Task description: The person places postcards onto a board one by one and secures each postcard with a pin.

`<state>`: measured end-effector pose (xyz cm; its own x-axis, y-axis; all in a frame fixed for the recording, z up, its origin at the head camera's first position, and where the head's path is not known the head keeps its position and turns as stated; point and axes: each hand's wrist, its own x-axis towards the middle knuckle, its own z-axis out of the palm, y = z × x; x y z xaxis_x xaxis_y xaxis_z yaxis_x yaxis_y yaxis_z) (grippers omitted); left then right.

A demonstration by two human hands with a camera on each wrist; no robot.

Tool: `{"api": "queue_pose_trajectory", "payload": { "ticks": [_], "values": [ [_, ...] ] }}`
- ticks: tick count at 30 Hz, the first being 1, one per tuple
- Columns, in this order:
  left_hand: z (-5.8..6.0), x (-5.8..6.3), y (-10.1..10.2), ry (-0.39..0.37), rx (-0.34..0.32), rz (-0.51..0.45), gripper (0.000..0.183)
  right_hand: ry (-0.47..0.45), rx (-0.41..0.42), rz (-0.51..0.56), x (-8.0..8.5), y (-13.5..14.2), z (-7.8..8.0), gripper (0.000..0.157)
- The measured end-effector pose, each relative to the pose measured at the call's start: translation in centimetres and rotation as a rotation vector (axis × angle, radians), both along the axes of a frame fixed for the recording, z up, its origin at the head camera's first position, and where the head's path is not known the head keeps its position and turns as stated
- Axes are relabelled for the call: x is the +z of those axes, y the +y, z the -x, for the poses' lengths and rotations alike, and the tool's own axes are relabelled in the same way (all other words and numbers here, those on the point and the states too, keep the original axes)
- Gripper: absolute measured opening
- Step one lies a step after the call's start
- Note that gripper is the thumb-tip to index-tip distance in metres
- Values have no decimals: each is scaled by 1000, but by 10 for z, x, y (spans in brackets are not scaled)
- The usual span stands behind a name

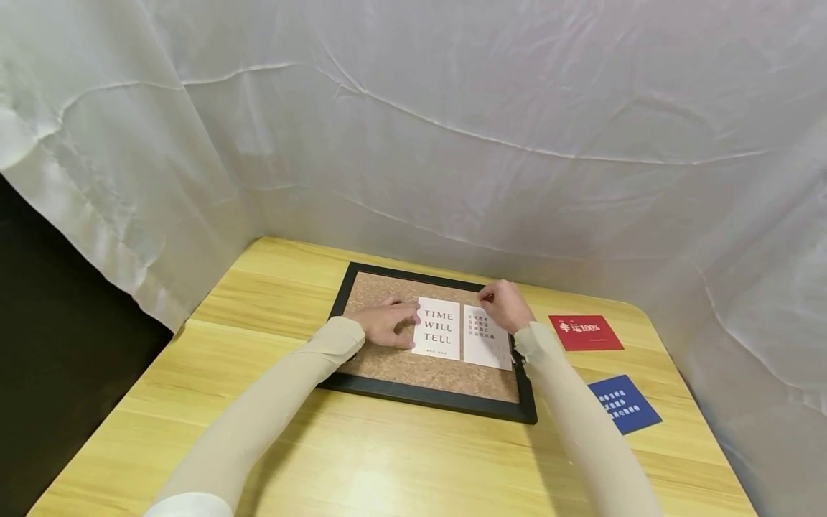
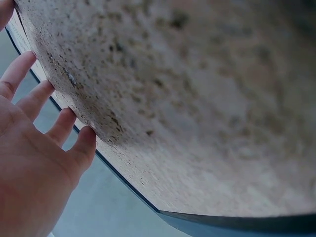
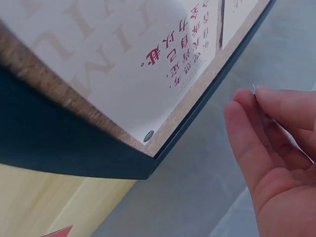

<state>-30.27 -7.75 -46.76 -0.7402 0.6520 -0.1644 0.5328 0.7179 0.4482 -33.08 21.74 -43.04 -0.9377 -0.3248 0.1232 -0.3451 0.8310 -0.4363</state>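
One pin (image 3: 255, 90) between fingertips (image 3: 242, 96) of right hand (image 1: 507, 307).

The head camera looks forward and down across the table (image 1: 388, 459) from well back, framing the whole corkboard (image 1: 390, 366). The left wrist camera skims very near the cork past the left hand (image 2: 34, 153); the right one, tilted, faces a corner. All three share the corkboard.

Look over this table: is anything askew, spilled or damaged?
Slightly: the white-lettered blue card, right of the black-framed cork board, lies at an angle to the rectangular red card behind it. No spills or damage show.
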Motion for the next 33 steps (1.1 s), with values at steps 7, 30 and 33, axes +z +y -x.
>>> {"api": "queue_pose_trajectory", "payload": {
  "ticks": [7, 30, 33],
  "values": [
    [-1, 1, 0, -1, -4, -5, 48, -41, 25, -11, -5, -10, 8, 18],
    [-5, 1, -2, 1, -3, 3, 48, -21, 65, -92, -36, -33, 20, 47],
    [-5, 1, -3, 0, -2, 4, 48, -28, 75, -98, -37, -35, 21, 48]
  ]
}}
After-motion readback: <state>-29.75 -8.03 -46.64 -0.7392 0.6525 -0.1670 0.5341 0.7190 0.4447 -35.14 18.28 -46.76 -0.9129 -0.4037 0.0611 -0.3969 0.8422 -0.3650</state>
